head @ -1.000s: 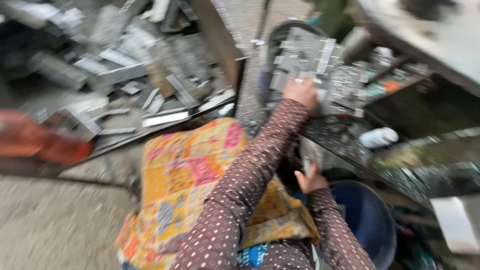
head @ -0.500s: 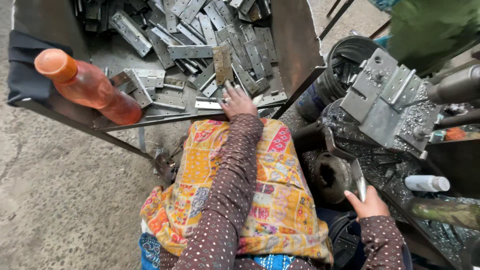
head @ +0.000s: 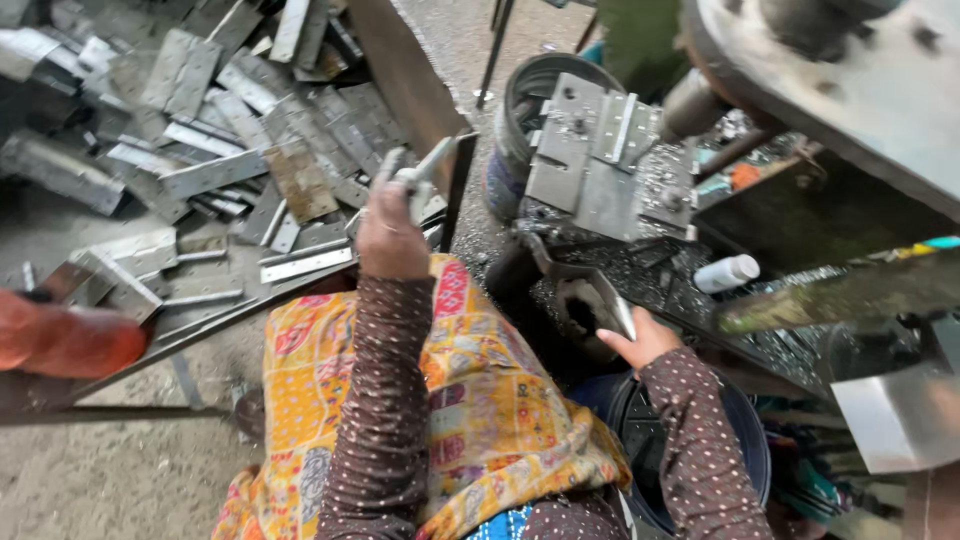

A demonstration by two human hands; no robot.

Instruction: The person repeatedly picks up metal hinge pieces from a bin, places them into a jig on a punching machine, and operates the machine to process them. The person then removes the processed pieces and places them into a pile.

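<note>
Metal strip (head: 425, 175) in left hand (head: 390, 235)

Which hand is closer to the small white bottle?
The right hand. It rests on the machine edge just left of and below the white bottle. The left hand is far off to the left, holding a metal strip by the tray.

Occlusions, head view
Orange bottle (head: 65, 340) blurred, cut by left edge. Dark bucket (head: 745, 455) mostly behind right sleeve (head: 700, 440). Left hand (head: 392, 235) covers metal plates' (head: 415, 180) lower ends.
</note>
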